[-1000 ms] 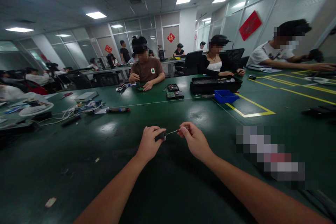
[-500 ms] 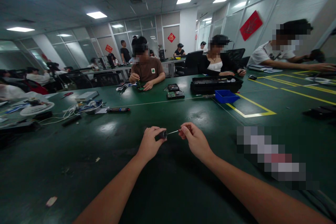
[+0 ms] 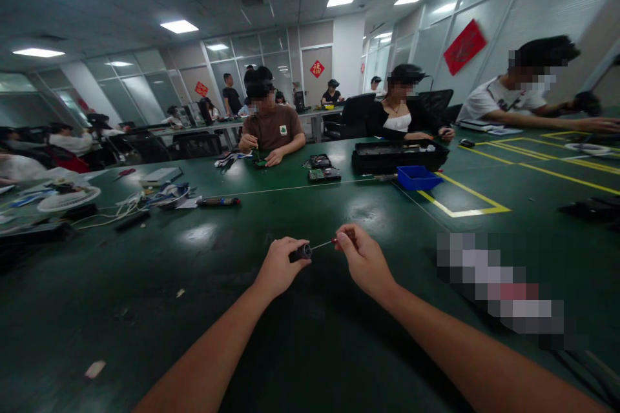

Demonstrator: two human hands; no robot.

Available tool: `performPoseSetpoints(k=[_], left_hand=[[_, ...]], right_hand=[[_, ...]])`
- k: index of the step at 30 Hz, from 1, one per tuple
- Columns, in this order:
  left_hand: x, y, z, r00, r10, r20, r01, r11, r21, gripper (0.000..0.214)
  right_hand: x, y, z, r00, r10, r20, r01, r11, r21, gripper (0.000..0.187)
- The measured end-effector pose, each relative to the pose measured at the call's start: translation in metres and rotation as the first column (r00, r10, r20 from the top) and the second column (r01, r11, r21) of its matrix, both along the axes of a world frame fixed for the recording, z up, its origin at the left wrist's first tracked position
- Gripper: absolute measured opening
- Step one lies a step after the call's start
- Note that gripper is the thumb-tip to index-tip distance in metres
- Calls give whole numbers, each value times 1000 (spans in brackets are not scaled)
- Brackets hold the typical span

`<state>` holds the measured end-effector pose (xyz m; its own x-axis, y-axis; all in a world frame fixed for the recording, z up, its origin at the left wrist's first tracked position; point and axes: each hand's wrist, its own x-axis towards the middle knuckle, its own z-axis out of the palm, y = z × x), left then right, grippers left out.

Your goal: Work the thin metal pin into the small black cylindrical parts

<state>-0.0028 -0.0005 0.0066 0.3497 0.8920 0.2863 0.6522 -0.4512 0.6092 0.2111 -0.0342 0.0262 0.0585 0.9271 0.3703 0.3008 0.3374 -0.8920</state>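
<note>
My left hand (image 3: pixel 279 268) is closed round a small dark cylindrical part (image 3: pixel 304 251), its round end facing right. In my right hand (image 3: pixel 361 255) is a screwdriver (image 3: pixel 323 245) with a thin metal shaft and a reddish handle mostly covered by my fingers. The shaft points left, and its tip meets or lies just beside the end of the cylinder; I cannot tell which. Both hands are held above the green table (image 3: pixel 310 348).
A blue bin (image 3: pixel 419 178) and a long black case (image 3: pixel 400 157) stand beyond my hands. Opened drives (image 3: pixel 324 175) lie near a co-worker in brown (image 3: pixel 274 126). Cables (image 3: pixel 133 206) and a dark tool (image 3: pixel 217 202) are at left. A blurred-out object (image 3: pixel 498 284) lies at right.
Both hands have shifted slightly to the right, still holding the cylinder and the screwdriver. The red of the handle shows a little more at my right fingertips.
</note>
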Motion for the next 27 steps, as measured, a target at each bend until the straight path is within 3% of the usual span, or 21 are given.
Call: performPoseSetpoints(k=[11, 17, 23, 25, 27], left_hand=[[-1, -1, 2, 999, -15, 48, 17, 999, -34, 38], [-5, 6, 3, 972, 54, 228, -37, 996, -78, 31], [-7, 14, 21, 838, 139, 528, 27, 955, -295, 38], [-9, 14, 30, 866, 140, 481, 43, 936, -350, 32], [-10, 12, 38, 938, 95, 334, 28, 938, -346, 29]], right_hand=[[5, -1, 5, 994, -94, 60, 92, 995, 29, 21], [5, -2, 7, 992, -120, 36, 118, 992, 54, 20], [6, -1, 7, 993, -111, 30, 109, 992, 59, 20], [6, 0, 6, 994, -107, 33, 105, 993, 58, 20], [5, 0, 6, 994, -102, 34, 100, 993, 57, 21]])
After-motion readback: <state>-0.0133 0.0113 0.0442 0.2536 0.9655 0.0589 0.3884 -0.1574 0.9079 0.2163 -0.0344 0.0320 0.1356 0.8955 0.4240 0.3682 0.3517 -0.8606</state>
